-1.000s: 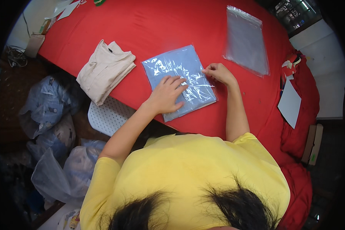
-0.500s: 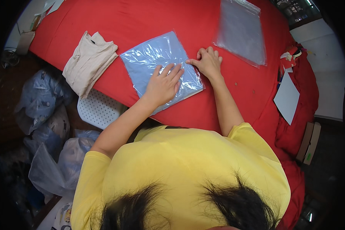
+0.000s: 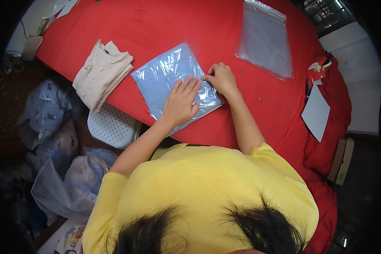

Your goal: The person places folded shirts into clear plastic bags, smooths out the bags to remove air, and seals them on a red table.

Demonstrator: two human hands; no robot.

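Note:
A folded light-blue garment lies in a shiny clear plastic bag [image 3: 156, 80], set at a slant on the red cloth. My left hand [image 3: 182, 101] rests flat on the bag's lower right part, fingers stretched out and close together. At the bag's right edge is my right hand [image 3: 223, 80], its thumb tip on the plastic and its fingers curled in. Whether a strip or flap sits under that thumb is too small to make out. Left of the bag lies a folded beige garment [image 3: 101, 74], partly over the table's edge.
A stack of clear plastic bags [image 3: 264, 42] lies at the far right of the red-covered table [image 3: 156, 21]. Farther right is a white sheet [image 3: 316, 112]. Below the table's left edge stand a white perforated stool [image 3: 112, 129] and filled plastic bags [image 3: 51, 110] on the floor.
The bagged garment sits slightly lower and to the left in view, as most of the scene has shifted. My right hand has moved a little left along the bag's edge; my left hand stays flat.

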